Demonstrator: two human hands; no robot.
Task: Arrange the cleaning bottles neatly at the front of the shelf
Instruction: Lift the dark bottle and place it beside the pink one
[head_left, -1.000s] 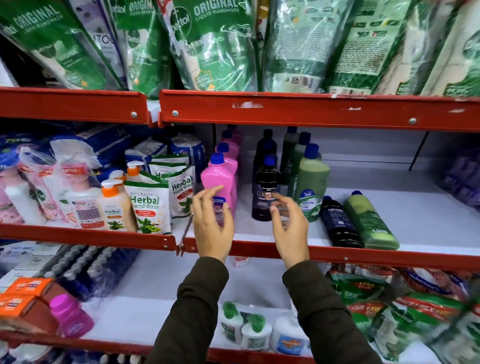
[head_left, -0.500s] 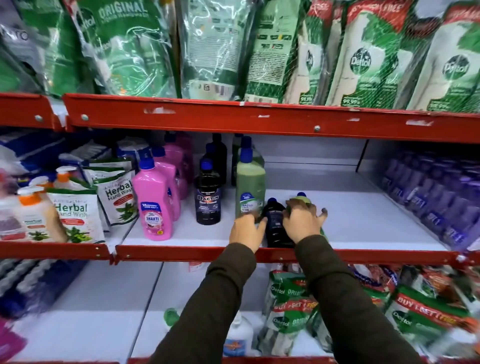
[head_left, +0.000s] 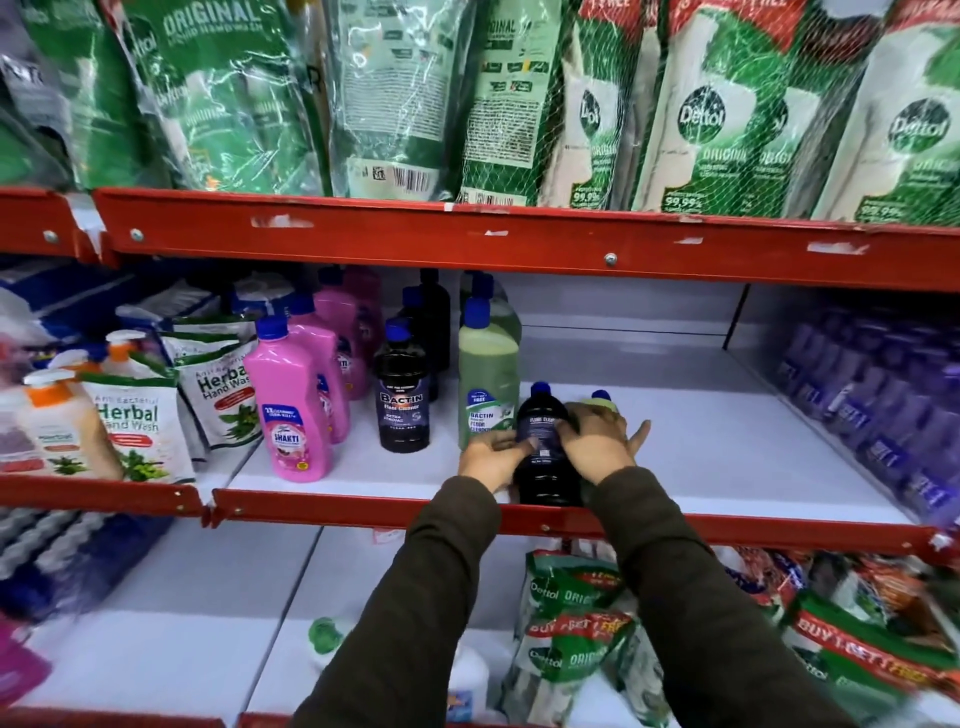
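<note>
A black floor-cleaner bottle (head_left: 544, 467) with a blue cap stands at the front edge of the white shelf (head_left: 727, 467), tilted slightly. My left hand (head_left: 488, 457) grips its left side. My right hand (head_left: 597, 441) holds its right side with the thumb, fingers splayed over a green bottle (head_left: 601, 399) lying behind; only that bottle's blue cap shows. To the left, a pink bottle (head_left: 291, 410), a black Bactin bottle (head_left: 403, 405) and a green Bactin bottle (head_left: 485, 384) stand in front of rows of the same kinds.
Herbal hand wash pouches (head_left: 140, 426) and pump bottles (head_left: 57, 426) fill the left bay. Purple bottles (head_left: 883, 405) line the right side. Green refill pouches (head_left: 717, 114) hang over the red upper shelf rail (head_left: 519, 244). Pouches (head_left: 571, 623) lie on the shelf below.
Both hands have left the upright pink and black bottles and moved right to the lying ones. The black bottle has come up between them, from lying flat to nearly upright.
</note>
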